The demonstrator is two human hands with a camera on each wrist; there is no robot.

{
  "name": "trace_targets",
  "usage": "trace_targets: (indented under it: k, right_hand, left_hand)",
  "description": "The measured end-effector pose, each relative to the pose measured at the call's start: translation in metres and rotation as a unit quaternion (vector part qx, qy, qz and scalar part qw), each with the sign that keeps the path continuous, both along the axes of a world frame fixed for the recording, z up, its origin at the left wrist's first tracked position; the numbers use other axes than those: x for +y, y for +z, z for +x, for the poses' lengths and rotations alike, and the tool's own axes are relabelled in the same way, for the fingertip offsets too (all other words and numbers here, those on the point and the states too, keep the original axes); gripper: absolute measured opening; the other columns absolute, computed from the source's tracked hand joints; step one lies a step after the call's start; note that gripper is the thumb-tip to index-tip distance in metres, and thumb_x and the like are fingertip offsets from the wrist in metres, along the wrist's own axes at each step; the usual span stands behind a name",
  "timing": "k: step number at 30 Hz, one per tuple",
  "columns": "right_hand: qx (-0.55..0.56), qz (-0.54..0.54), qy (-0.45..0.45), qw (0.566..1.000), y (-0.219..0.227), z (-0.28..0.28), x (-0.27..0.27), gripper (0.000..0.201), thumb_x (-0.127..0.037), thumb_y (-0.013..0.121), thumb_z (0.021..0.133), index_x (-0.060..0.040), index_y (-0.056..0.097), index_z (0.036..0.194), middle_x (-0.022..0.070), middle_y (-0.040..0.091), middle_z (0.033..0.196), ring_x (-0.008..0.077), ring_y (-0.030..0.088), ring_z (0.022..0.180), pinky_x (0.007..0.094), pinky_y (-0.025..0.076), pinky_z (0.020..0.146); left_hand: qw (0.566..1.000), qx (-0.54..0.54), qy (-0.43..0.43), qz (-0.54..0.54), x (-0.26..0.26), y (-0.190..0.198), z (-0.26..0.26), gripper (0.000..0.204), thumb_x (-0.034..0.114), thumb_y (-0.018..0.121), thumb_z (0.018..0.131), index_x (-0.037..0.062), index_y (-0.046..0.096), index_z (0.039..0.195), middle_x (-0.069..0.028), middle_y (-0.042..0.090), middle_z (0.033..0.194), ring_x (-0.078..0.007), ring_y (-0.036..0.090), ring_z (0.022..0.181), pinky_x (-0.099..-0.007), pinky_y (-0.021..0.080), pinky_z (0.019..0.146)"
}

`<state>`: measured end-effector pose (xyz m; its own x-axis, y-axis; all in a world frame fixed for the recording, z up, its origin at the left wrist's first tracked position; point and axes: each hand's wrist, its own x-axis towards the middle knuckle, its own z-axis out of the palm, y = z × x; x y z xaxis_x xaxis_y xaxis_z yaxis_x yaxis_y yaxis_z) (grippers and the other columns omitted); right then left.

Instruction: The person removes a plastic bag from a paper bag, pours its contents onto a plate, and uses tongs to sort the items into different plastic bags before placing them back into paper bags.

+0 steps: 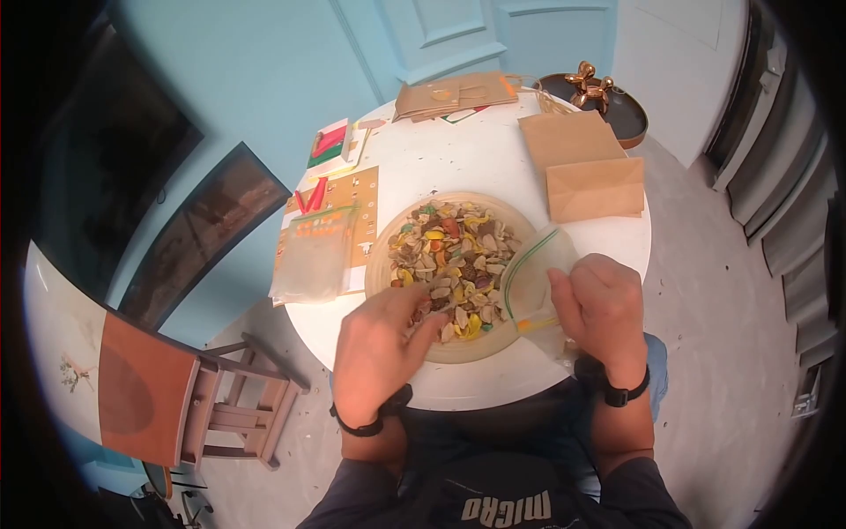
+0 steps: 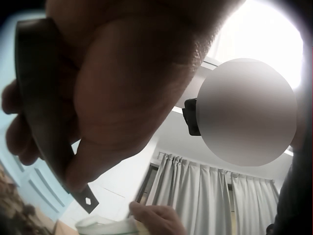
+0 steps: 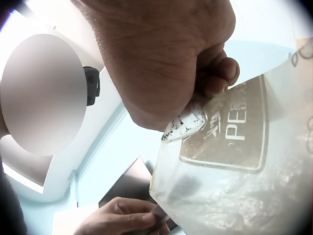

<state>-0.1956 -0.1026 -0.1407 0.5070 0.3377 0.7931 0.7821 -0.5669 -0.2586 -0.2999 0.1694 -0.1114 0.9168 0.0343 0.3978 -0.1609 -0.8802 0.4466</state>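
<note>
A round tray (image 1: 377, 304) heaped with dried mixed pieces (image 1: 467, 256), tan, yellow, orange and green, sits at the table's near side. My left hand (image 1: 379, 344) is over its near left edge. In the left wrist view that hand (image 2: 112, 98) holds a dark flat strip (image 2: 41, 107) with a diamond-shaped hole at one end, thumb against it; I cannot tell what the strip is. My right hand (image 1: 604, 304) grips a clear zip bag (image 1: 538, 278) with a green seal line, which overlaps the tray's right side. Printed lettering shows on the bag (image 3: 225, 147) in the right wrist view.
On the white table (image 1: 458, 145), another zip bag (image 1: 313, 256) lies at left over a patterned sheet (image 1: 363, 189). Red pieces (image 1: 310, 194) are beside it. Brown paper bags (image 1: 595, 189) lie at right, more kraft packets (image 1: 454, 95) at the back. A wooden chair (image 1: 242, 406) stands left.
</note>
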Motion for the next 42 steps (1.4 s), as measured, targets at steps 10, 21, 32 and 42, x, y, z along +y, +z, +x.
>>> trace_targets:
  k: [10,21,32,42]
  right_hand:
    - [0.003,0.019,0.003,1.000,0.003,-0.002,-0.003,0.041,-0.006,0.086,0.092,-0.0062,0.053,0.067,0.0084,0.049,0.064,0.0292,0.053,0.054,0.0427,0.044,0.051]
    - [0.002,0.010,0.008,1.000,0.003,-0.002,0.002,0.042,-0.006,0.086,0.092,-0.0063,0.053,0.067,0.0082,0.050,0.064,0.0290,0.053,0.054,0.0425,0.044,0.051]
    - [0.008,0.011,0.020,1.000,-0.008,0.004,0.009,0.040,-0.007,0.085,0.094,-0.0063,0.054,0.068,0.0090,0.050,0.064,0.0305,0.055,0.056,0.0439,0.045,0.051]
    - [0.002,0.004,-0.002,1.000,-0.002,0.005,0.002,0.040,-0.007,0.086,0.092,-0.0058,0.055,0.068,0.0090,0.050,0.065,0.0304,0.054,0.056,0.0432,0.045,0.051]
  left_hand:
    - [0.988,0.095,0.041,0.115,0.008,-0.029,0.025,0.025,0.023,0.085,0.095,0.0008,0.077,0.103,-0.0208,0.077,0.093,-0.0435,0.075,0.085,-0.0513,0.058,0.076]
    - [0.988,0.052,0.047,0.141,0.005,-0.028,0.022,0.018,0.020,0.084,0.095,0.0030,0.079,0.097,-0.0178,0.076,0.085,-0.0415,0.075,0.080,-0.0494,0.058,0.071]
    - [0.999,-0.027,0.016,-0.009,-0.001,-0.006,0.006,0.022,0.013,0.089,0.094,-0.0007,0.081,0.109,-0.0186,0.076,0.086,-0.0360,0.075,0.076,-0.0431,0.057,0.069]
    - [1.000,-0.002,0.012,0.012,0.005,-0.008,0.005,0.036,0.015,0.093,0.087,-0.0009,0.081,0.117,-0.0172,0.079,0.093,-0.0330,0.075,0.074,-0.0419,0.059,0.068]
